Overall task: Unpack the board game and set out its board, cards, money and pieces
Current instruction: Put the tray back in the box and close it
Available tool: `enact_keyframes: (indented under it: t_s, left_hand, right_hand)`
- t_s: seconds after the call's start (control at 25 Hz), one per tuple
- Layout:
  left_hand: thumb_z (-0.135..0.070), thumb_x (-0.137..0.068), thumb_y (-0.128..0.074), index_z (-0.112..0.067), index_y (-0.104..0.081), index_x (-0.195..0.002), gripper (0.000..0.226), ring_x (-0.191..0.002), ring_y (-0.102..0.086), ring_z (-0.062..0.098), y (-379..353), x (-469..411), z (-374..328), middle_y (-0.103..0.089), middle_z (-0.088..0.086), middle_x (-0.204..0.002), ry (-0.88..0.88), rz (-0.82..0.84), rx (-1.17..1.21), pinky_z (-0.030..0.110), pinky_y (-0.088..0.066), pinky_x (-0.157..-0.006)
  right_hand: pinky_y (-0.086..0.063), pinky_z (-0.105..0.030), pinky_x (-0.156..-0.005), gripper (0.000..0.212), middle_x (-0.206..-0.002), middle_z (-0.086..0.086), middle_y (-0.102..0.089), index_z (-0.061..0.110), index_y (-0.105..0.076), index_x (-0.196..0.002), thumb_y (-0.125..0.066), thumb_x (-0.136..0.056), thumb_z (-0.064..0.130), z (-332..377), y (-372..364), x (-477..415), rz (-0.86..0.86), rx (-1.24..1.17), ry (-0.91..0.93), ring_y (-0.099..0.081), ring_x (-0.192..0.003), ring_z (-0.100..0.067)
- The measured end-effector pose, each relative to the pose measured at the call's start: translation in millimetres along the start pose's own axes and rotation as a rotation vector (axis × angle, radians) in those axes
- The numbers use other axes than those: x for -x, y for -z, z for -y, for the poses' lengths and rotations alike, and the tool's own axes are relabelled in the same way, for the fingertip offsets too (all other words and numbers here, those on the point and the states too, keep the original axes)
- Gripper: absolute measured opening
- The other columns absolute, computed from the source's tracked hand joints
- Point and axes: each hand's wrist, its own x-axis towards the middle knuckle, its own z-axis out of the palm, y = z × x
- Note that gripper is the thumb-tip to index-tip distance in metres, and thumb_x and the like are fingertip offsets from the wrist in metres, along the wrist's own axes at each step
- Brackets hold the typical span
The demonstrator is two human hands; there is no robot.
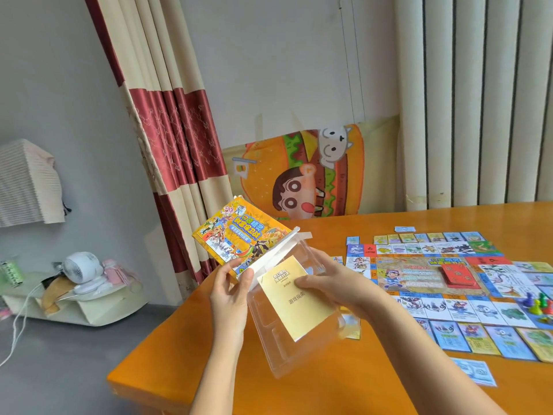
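My left hand point(232, 283) grips the open end of the yellow game box point(239, 235), held tilted above the table's corner. A clear plastic insert tray point(287, 345) sticks out of the box. A yellow rules booklet point(294, 298) lies on that tray, and my right hand point(329, 283) holds the tray's right side with the thumb pressed on the booklet. On the table to the right lies the game board point(428, 274), ringed by several cards point(484, 333). A red card stack point(457, 272) sits on the board, and coloured pawns point(538, 304) stand at its right edge.
The orange wooden table point(299, 384) has its corner near me. A blue paper note point(475, 372) lies in front of the cards, another small one point(404, 229) behind the board. A cartoon chair cover point(299, 175), curtains and a floor fan point(80, 266) stand beyond.
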Motion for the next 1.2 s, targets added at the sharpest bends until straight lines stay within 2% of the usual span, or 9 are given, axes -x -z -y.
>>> enact_keyframes:
  t_s: [0.16, 0.36, 0.56, 0.64, 0.76, 0.88, 0.96, 1.12, 1.2]
  left_hand:
    - [-0.039, -0.075, -0.062, -0.032, -0.060, -0.100, 0.026, -0.112, -0.061, 0.025, -2, -1, 1, -0.063, 0.004, -0.116, 0.001, -0.022, 0.036, 0.027, -0.057, -0.060]
    - [-0.077, -0.054, -0.070, -0.039, -0.067, -0.096, 0.056, -0.116, -0.058, 0.022, 13, -12, -4, -0.064, 0.000, -0.119, 0.010, 0.012, -0.030, 0.053, -0.051, -0.091]
    - [-0.080, -0.051, -0.068, -0.039, -0.068, -0.093, 0.058, -0.116, -0.058, 0.023, 21, -15, 0, -0.065, 0.000, -0.115, 0.003, 0.090, -0.073, 0.058, -0.050, -0.090]
    - [-0.079, -0.053, -0.068, -0.037, -0.069, -0.091, 0.057, -0.113, -0.060, 0.019, 19, -11, 1, -0.066, 0.002, -0.113, -0.019, 0.066, -0.062, 0.048, -0.053, -0.088]
    - [-0.080, -0.055, -0.066, -0.033, -0.067, -0.090, 0.058, -0.107, -0.060, 0.003, 15, -7, 1, -0.068, -0.007, -0.107, -0.084, -0.008, -0.081, 0.017, -0.050, -0.081]
    - [-0.055, -0.067, -0.076, -0.031, -0.066, -0.099, 0.041, -0.111, -0.060, 0.008, 11, -6, 0, -0.065, -0.012, -0.112, 0.013, 0.043, -0.018, 0.035, -0.052, -0.090]
    - [-0.029, -0.073, -0.075, -0.026, -0.063, -0.105, 0.035, -0.105, -0.065, 0.011, 7, -5, -1, -0.066, -0.007, -0.114, 0.116, 0.064, 0.044, 0.047, -0.052, -0.091]
    - [-0.025, -0.076, -0.071, -0.018, -0.061, -0.107, 0.033, -0.089, -0.069, 0.017, -3, -5, -2, -0.066, 0.007, -0.111, 0.248, 0.020, 0.110, 0.044, -0.059, -0.075]
    - [-0.019, -0.079, -0.071, -0.011, -0.061, -0.109, 0.033, -0.074, -0.071, 0.011, -7, -6, -1, -0.067, 0.008, -0.102, 0.277, -0.011, 0.128, 0.037, -0.060, -0.062]
  right_hand:
    - [-0.054, -0.048, -0.089, 0.059, -0.111, 0.003, -0.070, 0.052, -0.037, -0.126, -0.070, -0.086, 0.023, -4, -4, -7, 0.008, -0.001, 0.018, -0.071, -0.093, -0.019]
    - [-0.052, -0.050, -0.091, 0.056, -0.115, 0.002, -0.068, 0.054, -0.040, -0.120, -0.072, -0.083, 0.027, -5, -3, -11, 0.072, 0.003, -0.008, -0.070, -0.096, -0.023]
    - [-0.056, -0.033, -0.073, 0.048, -0.109, -0.004, -0.071, 0.048, -0.049, -0.117, -0.072, -0.083, 0.022, -8, -6, -7, 0.068, 0.010, -0.024, -0.070, -0.094, -0.024]
    - [-0.057, -0.039, -0.080, 0.044, -0.106, -0.008, -0.071, 0.036, -0.050, -0.114, -0.074, -0.080, 0.022, -10, -8, -8, -0.006, -0.013, -0.052, -0.070, -0.091, -0.025]
    - [-0.055, -0.043, -0.086, 0.048, -0.102, -0.020, -0.070, 0.016, -0.044, -0.120, -0.072, -0.081, 0.018, -13, -9, -10, -0.059, 0.002, -0.131, -0.069, -0.087, -0.032]
    - [-0.057, -0.043, -0.082, 0.049, -0.098, -0.019, -0.071, 0.015, -0.045, -0.124, -0.069, -0.082, 0.017, -11, -10, -7, -0.068, -0.004, -0.154, -0.069, -0.083, -0.031]
    - [-0.055, -0.031, -0.066, 0.047, -0.092, -0.007, -0.067, 0.020, -0.047, -0.123, -0.070, -0.083, 0.026, -5, -9, -3, -0.109, 0.033, -0.156, -0.063, -0.072, -0.020]
    - [-0.045, -0.018, -0.049, 0.062, -0.091, 0.007, -0.056, 0.022, -0.038, -0.129, -0.069, -0.081, 0.048, 8, -8, 1, -0.128, 0.235, -0.191, -0.059, -0.070, -0.006]
    - [-0.047, -0.020, -0.053, 0.071, -0.102, 0.002, -0.054, 0.017, -0.034, -0.133, -0.067, -0.081, 0.054, 12, -10, -2, -0.162, 0.402, -0.210, -0.059, -0.076, -0.010]
